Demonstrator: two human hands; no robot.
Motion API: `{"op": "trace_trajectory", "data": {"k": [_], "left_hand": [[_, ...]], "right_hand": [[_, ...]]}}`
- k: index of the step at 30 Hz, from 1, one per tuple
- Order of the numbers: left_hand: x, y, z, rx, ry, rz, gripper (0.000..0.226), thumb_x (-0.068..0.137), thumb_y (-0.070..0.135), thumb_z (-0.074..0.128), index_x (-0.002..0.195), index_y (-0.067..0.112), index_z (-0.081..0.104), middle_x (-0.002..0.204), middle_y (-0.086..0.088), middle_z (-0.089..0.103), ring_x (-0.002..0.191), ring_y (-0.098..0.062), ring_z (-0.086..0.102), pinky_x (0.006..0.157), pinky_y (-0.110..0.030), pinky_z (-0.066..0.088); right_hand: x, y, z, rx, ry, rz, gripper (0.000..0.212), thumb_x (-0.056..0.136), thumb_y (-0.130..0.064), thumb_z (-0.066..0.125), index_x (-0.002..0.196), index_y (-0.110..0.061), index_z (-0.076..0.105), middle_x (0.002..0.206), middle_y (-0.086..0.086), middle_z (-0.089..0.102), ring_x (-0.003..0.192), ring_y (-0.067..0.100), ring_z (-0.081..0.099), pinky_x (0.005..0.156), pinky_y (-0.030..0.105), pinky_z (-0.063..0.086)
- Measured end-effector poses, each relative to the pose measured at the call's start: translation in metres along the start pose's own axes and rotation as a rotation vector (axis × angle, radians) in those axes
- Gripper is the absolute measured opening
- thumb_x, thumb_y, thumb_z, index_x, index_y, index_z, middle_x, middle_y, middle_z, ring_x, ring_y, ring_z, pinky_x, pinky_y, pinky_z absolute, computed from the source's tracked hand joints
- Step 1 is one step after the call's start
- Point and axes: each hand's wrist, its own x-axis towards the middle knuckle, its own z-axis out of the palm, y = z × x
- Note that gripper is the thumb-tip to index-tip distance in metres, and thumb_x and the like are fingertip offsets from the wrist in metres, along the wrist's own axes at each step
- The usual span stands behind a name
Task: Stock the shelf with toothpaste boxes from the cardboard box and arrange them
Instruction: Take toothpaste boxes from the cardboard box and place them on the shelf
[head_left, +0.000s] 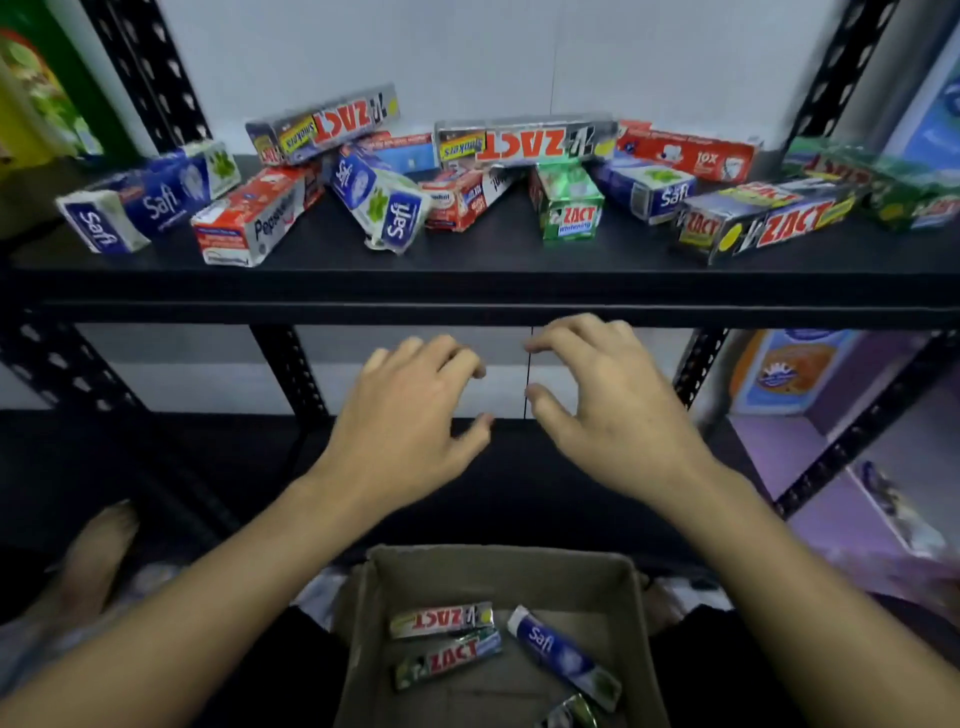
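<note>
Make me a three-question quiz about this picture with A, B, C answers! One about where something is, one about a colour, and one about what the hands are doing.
1. Where does the Pepsodent box lie?
A) on the upper shelf
B) on the floor
C) on a chair

2. What colour is the ZACT Whitening box?
A) pink
B) green
C) orange

3. What do the left hand and right hand hold?
A) one tube each
B) a box between them
C) nothing

Answers:
1 A, it lies on the black shelf board up top.
2 B, its front and top are green.
3 C, both hands hover empty below the shelf edge, fingers loosely curled.
</note>
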Motion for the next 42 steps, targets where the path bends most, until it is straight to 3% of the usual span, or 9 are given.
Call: {"op": "trace_trajectory", "data": {"k": [7,12,17,24,30,37,42], "left_hand": [[-0.053,0.004,0.093,-0.049,-0.245,-0.052,0.038,0.085,0.047,0.059,0.114,0.023,0.060,0.112,0.005,0.060,0.102,-0.020,0.056,0.085,-0.039,0.043],[-0.100,0.006,0.163,-0.080,-0.530,-0.130,0.039,0.086,0.044,0.058,0.118,0.022,0.057,0.115,0.002,0.057,0.105,-0.023,0.055,0.085,-0.039,0.042],[-0.161,0.005,0.227,-0.139,-0.774,-0.231,0.041,0.089,0.048,0.056,0.119,0.020,0.054,0.123,-0.002,0.058,0.110,-0.027,0.058,0.086,-0.037,0.044],[-0.240,-0.002,0.299,-0.314,-1.044,-0.459,0.053,0.085,0.044,0.067,0.130,0.019,0.054,0.135,-0.005,0.053,0.121,-0.027,0.053,0.097,-0.037,0.047],[-0.272,-0.005,0.340,-0.301,-1.029,-0.643,0.066,0.082,0.041,0.072,0.136,0.015,0.047,0.139,-0.009,0.049,0.127,-0.029,0.044,0.101,-0.041,0.045],[-0.280,0.003,0.366,-0.278,-0.988,-0.690,0.076,0.081,0.037,0.072,0.144,0.016,0.036,0.153,-0.008,0.031,0.137,-0.030,0.031,0.106,-0.045,0.039],[-0.279,-0.001,0.378,-0.284,-0.928,-0.803,0.065,0.078,0.026,0.073,0.134,0.016,0.043,0.136,-0.008,0.045,0.127,-0.029,0.039,0.100,-0.043,0.041]], "right_hand": [[-0.061,0.024,0.092,0.025,-0.284,0.072,0.042,0.088,-0.032,0.062,0.128,-0.021,0.059,0.126,-0.002,0.057,0.112,0.022,0.050,0.095,0.040,0.046],[-0.110,0.049,0.151,-0.030,-0.600,0.146,0.045,0.088,-0.033,0.059,0.132,-0.021,0.055,0.129,0.001,0.055,0.112,0.028,0.050,0.090,0.039,0.046],[-0.158,0.070,0.201,-0.032,-0.897,0.226,0.042,0.088,-0.042,0.053,0.122,-0.017,0.059,0.120,0.008,0.059,0.107,0.033,0.057,0.085,0.040,0.050],[-0.208,0.098,0.258,0.106,-1.076,0.374,0.050,0.084,-0.043,0.062,0.128,-0.019,0.055,0.119,0.008,0.063,0.100,0.027,0.062,0.083,0.038,0.053],[-0.233,0.107,0.286,0.182,-1.107,0.616,0.055,0.089,-0.032,0.067,0.138,-0.013,0.050,0.130,0.010,0.059,0.108,0.025,0.062,0.086,0.033,0.052],[-0.261,0.115,0.306,0.145,-1.196,0.680,0.057,0.090,-0.026,0.064,0.142,-0.013,0.046,0.141,0.018,0.048,0.122,0.035,0.052,0.100,0.037,0.046],[-0.273,0.124,0.320,0.123,-1.141,0.764,0.062,0.087,-0.019,0.065,0.143,-0.009,0.041,0.140,0.019,0.043,0.122,0.036,0.050,0.098,0.038,0.043]]}}
